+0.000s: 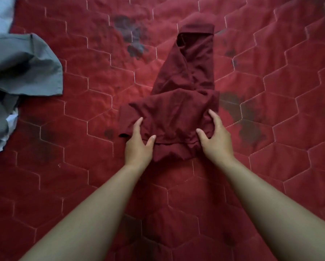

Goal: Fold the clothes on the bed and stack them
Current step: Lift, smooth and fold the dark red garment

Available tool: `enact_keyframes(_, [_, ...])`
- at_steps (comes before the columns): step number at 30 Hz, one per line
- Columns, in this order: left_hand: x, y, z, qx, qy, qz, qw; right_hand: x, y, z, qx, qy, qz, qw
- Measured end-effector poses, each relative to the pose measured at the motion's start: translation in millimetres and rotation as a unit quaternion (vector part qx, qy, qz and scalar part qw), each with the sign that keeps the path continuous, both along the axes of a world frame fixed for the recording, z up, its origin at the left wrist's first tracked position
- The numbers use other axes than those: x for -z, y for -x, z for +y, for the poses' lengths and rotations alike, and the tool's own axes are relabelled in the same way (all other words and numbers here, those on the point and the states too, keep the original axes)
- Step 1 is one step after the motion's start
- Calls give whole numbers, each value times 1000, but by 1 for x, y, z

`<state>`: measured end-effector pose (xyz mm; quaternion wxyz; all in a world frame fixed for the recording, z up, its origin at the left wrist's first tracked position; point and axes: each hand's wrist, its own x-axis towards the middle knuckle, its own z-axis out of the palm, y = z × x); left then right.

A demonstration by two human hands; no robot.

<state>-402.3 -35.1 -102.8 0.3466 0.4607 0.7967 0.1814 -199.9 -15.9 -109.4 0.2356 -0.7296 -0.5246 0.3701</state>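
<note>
Grey cloth (24,66) crumpled at far left of the red quilted bedcover (82,185), well apart from the rest. Mid-bed, maroon garment (184,91): wrinkled, partly folded, narrow towards the far end, wide near. Left hand (139,144) pinching its near-left edge; right hand (216,138) gripping its near-right edge.

Home bedroom: bed covered by red hexagon-quilted bedspread (271,53), stained dark in patches; loose grey garment (24,66) lay on it.
</note>
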Motion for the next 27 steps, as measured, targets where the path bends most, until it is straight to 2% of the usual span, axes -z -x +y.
enact_keyframes(4, [-9,0,-36,15,-39,-9,999,-8,-8,-37,12,-9,-3,1000])
enact_keyframes(10, [-24,0,-123,-3,17,11,1000,-19,-24,-116,5,23,-25,999])
enact_keyframes(13, [-31,8,-115,-38,22,15,999,-24,-29,-118,41,-6,-51,998])
enact_keyframes(18, [-58,18,-68,11,-22,20,999,-45,-30,-82,26,-68,-89,993])
enact_keyframes(24, [-84,23,23,31,-76,-50,995,-80,-21,16,106,-136,57,983])
enact_keyframes(27, [-83,18,46,26,-77,-24,996,-84,-18,51,117,-123,120,978])
